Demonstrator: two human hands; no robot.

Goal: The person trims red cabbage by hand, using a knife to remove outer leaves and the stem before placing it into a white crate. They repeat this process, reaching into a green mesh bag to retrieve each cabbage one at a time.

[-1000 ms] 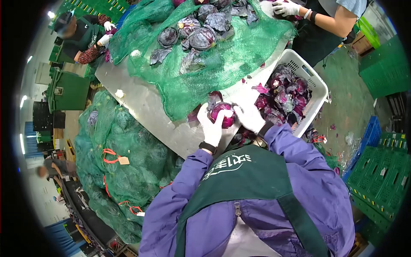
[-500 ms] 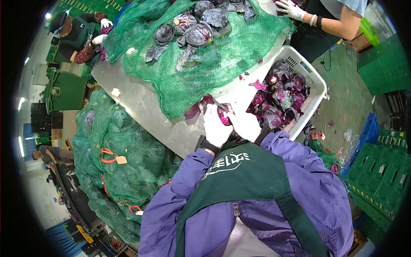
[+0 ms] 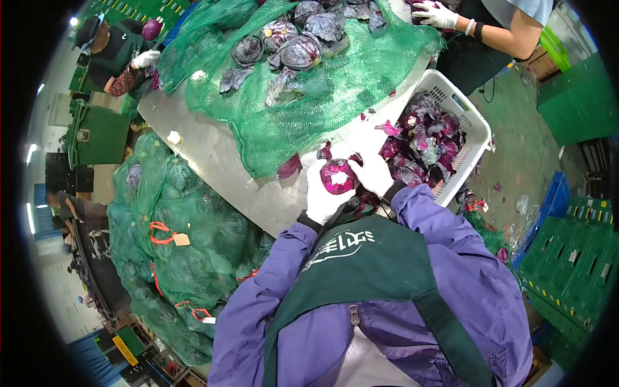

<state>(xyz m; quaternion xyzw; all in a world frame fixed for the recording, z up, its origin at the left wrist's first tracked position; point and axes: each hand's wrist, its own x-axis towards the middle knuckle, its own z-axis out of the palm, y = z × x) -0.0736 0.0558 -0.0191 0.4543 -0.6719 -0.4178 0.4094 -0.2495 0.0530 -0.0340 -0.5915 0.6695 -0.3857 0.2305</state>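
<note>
My left hand (image 3: 324, 195), in a white glove, is wrapped round a purple cabbage (image 3: 337, 177) whose pale cut stem faces up. Close beside it on the right is my gloved right hand (image 3: 373, 174), fingers closed near the cabbage's edge; what they hold is too small to make out. Loose purple leaves (image 3: 289, 167) lie on the metal table (image 3: 219, 169) just beyond my left hand. Farther up, several dark cabbages (image 3: 300, 53) rest on a green mesh net (image 3: 290, 122). A white crate (image 3: 476, 138) of purple trimmings stands right of my right hand.
Full green net sacks (image 3: 193, 238) are piled left of the table. One person (image 3: 122, 61) at the upper left holds a cabbage; another person's gloved hand (image 3: 435, 14) holds one at the top right. Green crates (image 3: 570, 258) stand at the right.
The cabbage in my left hand has turned to show its cut stem, and my right hand has shifted slightly off it. The person at the upper left has raised a cabbage.
</note>
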